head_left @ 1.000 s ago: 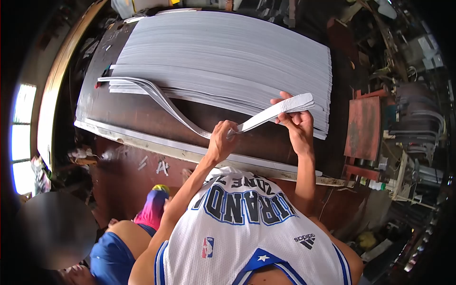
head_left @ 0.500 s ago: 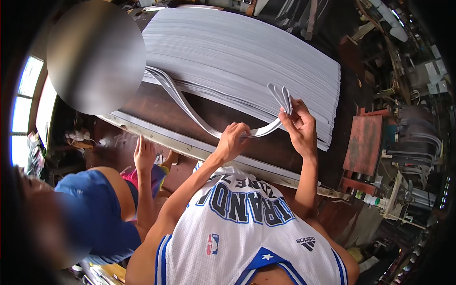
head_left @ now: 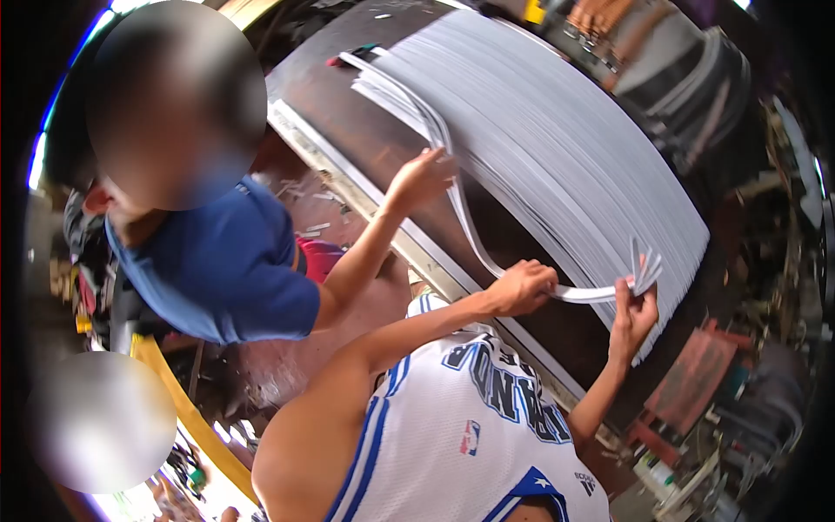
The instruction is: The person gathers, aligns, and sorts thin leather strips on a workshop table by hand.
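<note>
A small bundle of long white strips (head_left: pixel 584 296) runs between my two hands and curves away to the far left. My left hand (head_left: pixel 524 287) is closed around the bundle. Near its right end my right hand (head_left: pixel 635 318) pinches the strips, whose tips fan out above the fingers. Just behind my hands lies a wide stack of similar white strips (head_left: pixel 565 157) on the dark tabletop (head_left: pixel 348 100). Farther left, a co-worker's hand (head_left: pixel 424 181) is at the same bundle.
The co-worker in a blue shirt (head_left: pixel 217 261) stands on my left. A pale table edge (head_left: pixel 417 248) runs in front of me. On the right are a reddish-brown stand (head_left: pixel 687 383) and dark hanging straps (head_left: pixel 713 104).
My view has turned, shifting the table and my hands rightward. The co-worker's hand has come up from beside the table to the strips. My hands still hold the bundle.
</note>
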A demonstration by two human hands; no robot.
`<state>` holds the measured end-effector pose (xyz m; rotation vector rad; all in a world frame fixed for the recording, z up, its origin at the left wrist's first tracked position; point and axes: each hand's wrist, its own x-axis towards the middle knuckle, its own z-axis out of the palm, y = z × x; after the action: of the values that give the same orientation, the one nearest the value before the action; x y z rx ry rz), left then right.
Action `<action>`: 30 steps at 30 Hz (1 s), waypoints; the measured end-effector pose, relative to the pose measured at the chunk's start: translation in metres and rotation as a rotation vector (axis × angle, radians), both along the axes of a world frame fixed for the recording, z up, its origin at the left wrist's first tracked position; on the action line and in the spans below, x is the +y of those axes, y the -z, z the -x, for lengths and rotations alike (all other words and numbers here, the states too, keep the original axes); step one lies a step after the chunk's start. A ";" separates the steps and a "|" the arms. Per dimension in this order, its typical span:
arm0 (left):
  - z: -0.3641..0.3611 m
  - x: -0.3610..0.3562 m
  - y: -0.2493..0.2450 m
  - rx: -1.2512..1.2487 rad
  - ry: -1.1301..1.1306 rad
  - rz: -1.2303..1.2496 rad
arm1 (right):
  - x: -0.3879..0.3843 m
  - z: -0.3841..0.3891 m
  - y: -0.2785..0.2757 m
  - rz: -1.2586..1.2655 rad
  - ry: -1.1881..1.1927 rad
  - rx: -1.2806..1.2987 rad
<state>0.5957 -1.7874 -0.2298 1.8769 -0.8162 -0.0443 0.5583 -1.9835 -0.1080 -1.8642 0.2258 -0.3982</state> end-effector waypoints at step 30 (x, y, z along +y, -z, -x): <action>-0.159 0.133 -0.085 0.618 -0.548 0.385 | 0.006 0.036 0.022 -0.043 0.184 0.004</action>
<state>0.7548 -1.6540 -0.1450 1.5279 0.1178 -0.1093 0.5227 -1.9776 -0.1302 -1.8083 0.4079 -0.5114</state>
